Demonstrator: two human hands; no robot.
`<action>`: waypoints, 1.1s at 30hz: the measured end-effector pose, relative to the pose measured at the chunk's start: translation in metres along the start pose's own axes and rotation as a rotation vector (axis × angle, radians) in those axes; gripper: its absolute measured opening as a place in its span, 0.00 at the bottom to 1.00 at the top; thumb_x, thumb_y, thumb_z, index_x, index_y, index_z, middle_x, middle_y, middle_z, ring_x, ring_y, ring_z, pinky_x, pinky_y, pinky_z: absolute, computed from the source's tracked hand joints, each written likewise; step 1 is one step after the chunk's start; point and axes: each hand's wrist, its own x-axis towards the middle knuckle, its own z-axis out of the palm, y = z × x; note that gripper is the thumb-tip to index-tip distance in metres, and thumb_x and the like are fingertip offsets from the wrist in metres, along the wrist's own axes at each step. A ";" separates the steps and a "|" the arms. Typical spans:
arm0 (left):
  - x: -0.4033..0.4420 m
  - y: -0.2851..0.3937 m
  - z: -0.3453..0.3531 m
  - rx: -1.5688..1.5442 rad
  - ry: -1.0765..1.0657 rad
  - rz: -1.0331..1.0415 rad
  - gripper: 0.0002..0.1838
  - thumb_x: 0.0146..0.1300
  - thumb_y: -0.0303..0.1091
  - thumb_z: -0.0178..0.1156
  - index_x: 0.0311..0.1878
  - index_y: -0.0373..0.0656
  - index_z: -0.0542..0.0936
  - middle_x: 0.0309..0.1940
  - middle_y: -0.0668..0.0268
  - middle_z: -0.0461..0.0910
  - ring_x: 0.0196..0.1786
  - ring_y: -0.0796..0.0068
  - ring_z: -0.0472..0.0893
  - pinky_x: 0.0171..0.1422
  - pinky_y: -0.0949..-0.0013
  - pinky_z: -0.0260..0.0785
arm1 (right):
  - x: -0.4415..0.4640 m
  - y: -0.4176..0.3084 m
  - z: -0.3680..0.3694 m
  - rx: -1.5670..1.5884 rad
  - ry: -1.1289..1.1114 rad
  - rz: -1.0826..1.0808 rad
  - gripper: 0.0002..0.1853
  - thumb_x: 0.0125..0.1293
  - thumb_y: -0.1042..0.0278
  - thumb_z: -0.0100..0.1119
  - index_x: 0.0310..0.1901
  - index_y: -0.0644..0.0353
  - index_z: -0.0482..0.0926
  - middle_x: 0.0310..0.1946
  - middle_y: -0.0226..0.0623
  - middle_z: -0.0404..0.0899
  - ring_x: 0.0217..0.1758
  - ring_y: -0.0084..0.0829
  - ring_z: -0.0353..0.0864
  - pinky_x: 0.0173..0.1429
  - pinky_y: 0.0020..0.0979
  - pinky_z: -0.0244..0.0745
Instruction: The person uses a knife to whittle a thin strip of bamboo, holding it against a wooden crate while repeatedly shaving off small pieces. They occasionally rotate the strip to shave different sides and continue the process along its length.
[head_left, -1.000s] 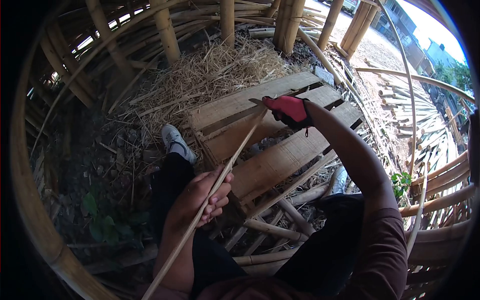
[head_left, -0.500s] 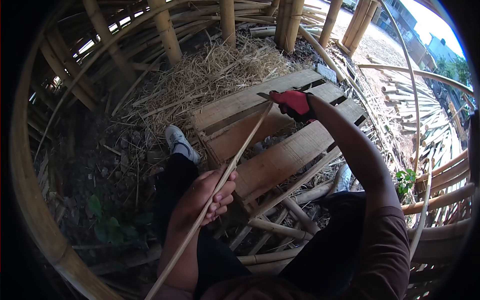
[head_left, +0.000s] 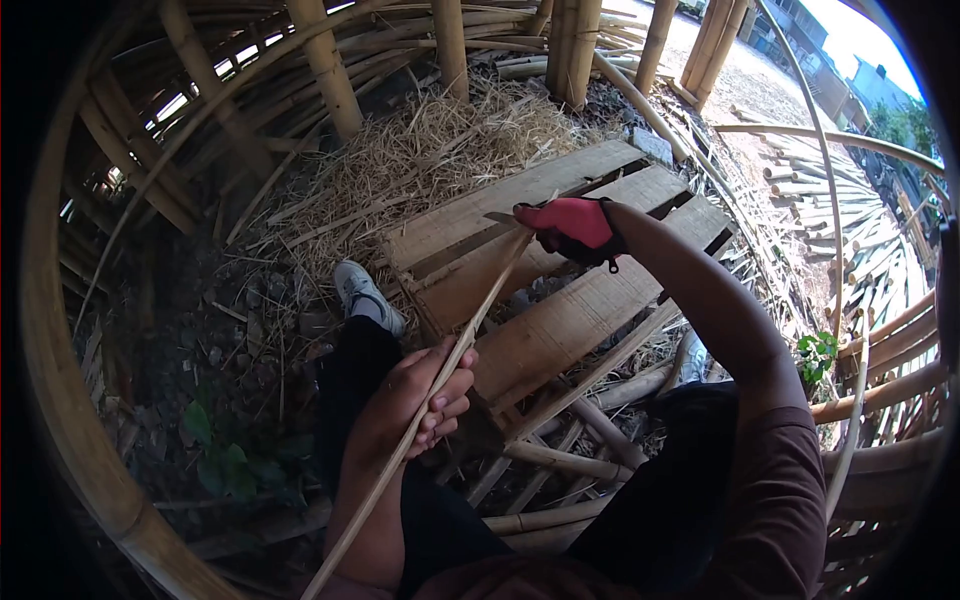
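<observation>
A long thin bamboo strip slants from the bottom edge up to the middle of the view. My left hand, bare, is wrapped round its middle. My right hand, in a red and black glove, is closed on a knife at the strip's upper end. The knife's blade points left from the glove and lies at the strip's tip; the handle is hidden in my fist. Beneath both hands is a slatted wooden crate.
Shavings are heaped behind the crate. Upright bamboo posts stand at the back. Cut bamboo pieces lie on the ground at the right. A curved bamboo pole edges the left side. My shoes flank the crate.
My gloved right hand with the knife rose slightly, then came back down and left. The strip's upper end moved with it. My left hand keeps its grip and has shifted slightly right.
</observation>
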 end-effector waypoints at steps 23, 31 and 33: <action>0.000 -0.007 -0.004 -0.057 -0.003 -0.021 0.17 0.80 0.44 0.38 0.41 0.41 0.66 0.12 0.78 0.60 0.07 0.90 0.59 0.07 0.84 0.54 | 0.000 0.015 0.004 0.140 0.148 0.013 0.36 0.62 0.21 0.47 0.26 0.53 0.72 0.15 0.23 0.64 0.15 0.19 0.62 0.20 0.26 0.57; -0.002 -0.008 -0.001 0.003 0.022 -0.015 0.17 0.80 0.45 0.38 0.42 0.41 0.66 0.12 0.77 0.60 0.06 0.89 0.59 0.06 0.83 0.53 | -0.004 0.014 0.007 0.150 0.086 0.018 0.35 0.64 0.23 0.47 0.24 0.53 0.71 0.14 0.24 0.62 0.13 0.21 0.59 0.19 0.28 0.55; -0.003 -0.006 -0.001 -0.009 0.018 -0.016 0.16 0.80 0.44 0.38 0.41 0.42 0.66 0.12 0.77 0.60 0.06 0.89 0.59 0.06 0.83 0.52 | -0.004 0.013 0.012 0.170 0.119 0.015 0.35 0.63 0.22 0.47 0.24 0.53 0.71 0.14 0.24 0.62 0.13 0.22 0.60 0.18 0.29 0.56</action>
